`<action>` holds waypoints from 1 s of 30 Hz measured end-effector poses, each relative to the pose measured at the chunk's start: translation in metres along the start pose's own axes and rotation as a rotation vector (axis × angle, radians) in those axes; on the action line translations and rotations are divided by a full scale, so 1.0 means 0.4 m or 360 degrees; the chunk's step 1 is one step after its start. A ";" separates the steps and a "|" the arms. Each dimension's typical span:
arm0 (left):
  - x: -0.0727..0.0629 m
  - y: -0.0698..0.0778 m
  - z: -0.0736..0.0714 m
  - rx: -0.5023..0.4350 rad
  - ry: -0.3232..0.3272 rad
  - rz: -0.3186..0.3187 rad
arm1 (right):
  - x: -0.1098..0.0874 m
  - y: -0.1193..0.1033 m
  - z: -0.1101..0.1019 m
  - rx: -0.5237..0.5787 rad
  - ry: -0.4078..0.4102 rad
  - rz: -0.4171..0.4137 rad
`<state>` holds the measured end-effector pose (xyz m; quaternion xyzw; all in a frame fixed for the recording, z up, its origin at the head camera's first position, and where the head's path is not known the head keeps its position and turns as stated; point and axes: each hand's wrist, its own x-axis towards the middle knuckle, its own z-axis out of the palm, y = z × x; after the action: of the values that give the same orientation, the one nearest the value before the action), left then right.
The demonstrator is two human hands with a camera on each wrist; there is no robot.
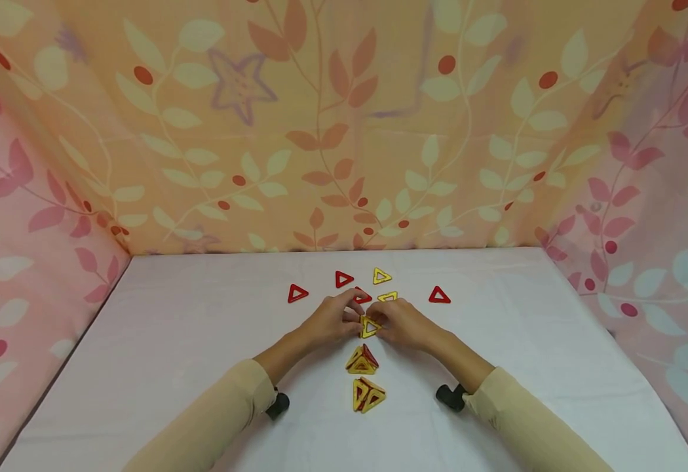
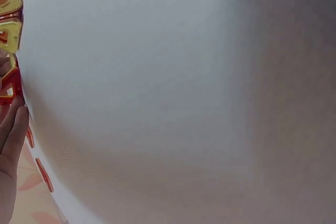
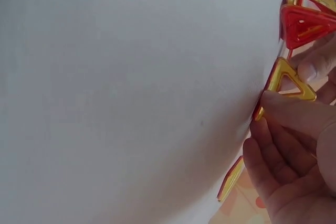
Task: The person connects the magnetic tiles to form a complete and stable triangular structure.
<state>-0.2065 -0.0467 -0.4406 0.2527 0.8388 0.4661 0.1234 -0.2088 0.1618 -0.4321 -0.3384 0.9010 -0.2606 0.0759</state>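
My left hand (image 1: 338,318) and right hand (image 1: 405,322) meet at the middle of the table over a small group of triangular tiles. Between the right thumb and fingers a yellow triangular tile (image 3: 281,65) is pinched, standing on edge. A red triangular tile (image 2: 17,80) stands against it, beside my left fingers. The left thumb touches the yellow tile, while part of the left grip is hidden. Just nearer to me sit two small pyramids of yellow and red tiles, the first pyramid (image 1: 362,368) and the second pyramid (image 1: 358,393).
Loose tiles lie beyond the hands: a red tile (image 1: 291,294) at left, another red tile (image 1: 338,280), a yellow tile (image 1: 376,278) and a red tile (image 1: 439,301) at right. Another red and yellow tile are partly covered by the hands. Patterned cloth (image 1: 320,164) surrounds the white table (image 1: 173,328).
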 end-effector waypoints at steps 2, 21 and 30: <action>0.001 0.000 0.001 0.0008 0.0003 0.0004 | -0.003 0.002 -0.006 0.0030 -0.0022 0.0010; 0.008 -0.002 0.006 0.0080 0.0004 -0.0079 | -0.082 0.142 -0.127 0.0033 0.0324 0.0230; 0.006 0.007 0.002 0.0092 -0.0002 -0.0103 | -0.118 0.242 -0.147 0.0127 0.0425 0.0439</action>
<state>-0.2074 -0.0437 -0.4386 0.2293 0.8596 0.4372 0.1315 -0.2467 0.2786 -0.4341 -0.1708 0.9298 -0.3259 0.0040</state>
